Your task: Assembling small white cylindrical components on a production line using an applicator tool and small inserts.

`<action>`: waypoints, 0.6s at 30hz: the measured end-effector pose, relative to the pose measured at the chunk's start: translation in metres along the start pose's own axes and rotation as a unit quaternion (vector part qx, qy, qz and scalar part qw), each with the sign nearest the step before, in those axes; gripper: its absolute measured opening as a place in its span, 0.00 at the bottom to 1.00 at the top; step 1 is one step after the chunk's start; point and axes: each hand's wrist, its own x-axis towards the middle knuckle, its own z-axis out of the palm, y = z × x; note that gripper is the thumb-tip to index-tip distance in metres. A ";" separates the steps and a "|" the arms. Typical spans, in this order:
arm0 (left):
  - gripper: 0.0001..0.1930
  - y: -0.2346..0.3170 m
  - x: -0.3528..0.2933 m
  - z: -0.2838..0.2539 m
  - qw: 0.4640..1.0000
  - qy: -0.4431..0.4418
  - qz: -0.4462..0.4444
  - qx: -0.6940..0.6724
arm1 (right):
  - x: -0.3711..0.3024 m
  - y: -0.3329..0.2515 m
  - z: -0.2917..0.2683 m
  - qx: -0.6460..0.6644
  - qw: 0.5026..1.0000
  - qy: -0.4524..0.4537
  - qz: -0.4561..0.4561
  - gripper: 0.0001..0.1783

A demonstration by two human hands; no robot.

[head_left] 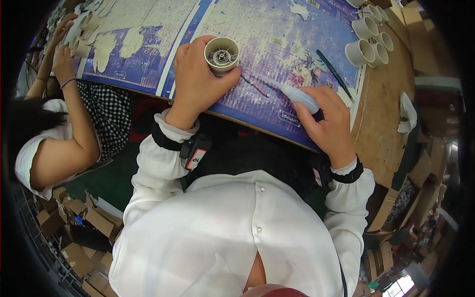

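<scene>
My left hand (200,79) is wrapped round a white cylindrical fan housing (222,54), its open end facing up. Inside the housing sit radial vanes and a round metal centre. A short dark and red wire lead (255,86) runs from beside the housing across the worktop. In my right hand (326,111) is a pale squeeze bottle (301,98), held tilted with its thin translucent nozzle pointing left toward the housing. The nozzle tip is apart from the housing.
Worn blue and white printed card covers the table (277,54). A dark green pen-like tool (334,74) lies to the right. Several similar white housings (359,53) stand at the right edge. At the left, a co-worker's arm (74,119) reaches over the table. Cardboard boxes (99,220) lie on the floor.
</scene>
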 end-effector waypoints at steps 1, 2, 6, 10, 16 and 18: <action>0.29 0.000 0.000 0.000 1.000 0.001 0.000 0.003 | 0.000 0.000 0.000 -0.001 1.000 -0.001 -0.002 0.13; 0.29 0.000 0.000 0.001 1.000 0.003 -0.001 0.003 | 0.001 -0.001 0.001 -0.003 1.000 0.002 -0.005 0.13; 0.29 0.000 -0.001 0.003 1.000 0.019 0.007 0.004 | 0.000 -0.002 0.002 -0.015 1.000 0.009 -0.021 0.13; 0.29 0.004 -0.002 0.001 0.999 0.041 0.012 0.011 | -0.002 -0.007 0.004 -0.042 0.998 0.023 -0.051 0.15; 0.28 0.006 -0.002 0.000 0.997 0.067 0.039 -0.003 | -0.006 -0.014 0.007 -0.083 0.992 0.047 -0.079 0.19; 0.28 0.006 -0.003 0.000 0.996 0.073 0.042 -0.008 | -0.008 -0.015 0.009 -0.091 0.992 0.042 -0.081 0.19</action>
